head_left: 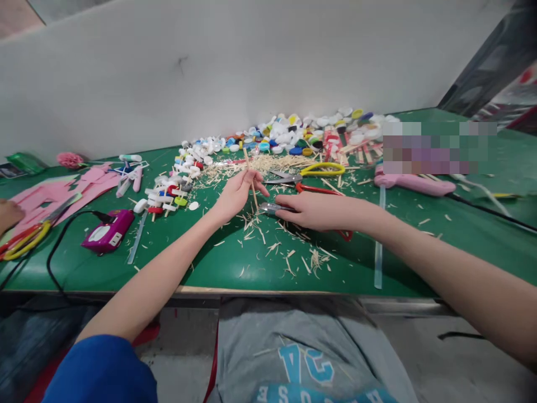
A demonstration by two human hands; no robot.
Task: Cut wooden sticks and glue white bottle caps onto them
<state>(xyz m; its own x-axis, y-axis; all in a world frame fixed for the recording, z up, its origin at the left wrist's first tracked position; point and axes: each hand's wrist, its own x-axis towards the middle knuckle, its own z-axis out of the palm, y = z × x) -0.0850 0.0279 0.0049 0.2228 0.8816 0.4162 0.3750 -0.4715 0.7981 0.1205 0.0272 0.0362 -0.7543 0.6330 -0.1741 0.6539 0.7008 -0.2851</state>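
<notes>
Blue sleeve [103,369] nearest, left hand [237,193] pinches a stick [254,197], right hand [312,211] grips a cutter [271,207].

Left grip [238,193] pinched, right grip [312,211] palm-down

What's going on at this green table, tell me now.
A person's left hand holds a thin wooden stick nearly upright, while the right hand holds what looks like a cutter, its tip close to the stick's lower part. Wood shavings lie scattered over the green table around the hands. Scissors lie beside the right hand; bottle caps are heaped farther back. Another person's hand shows at the left edge.
</notes>
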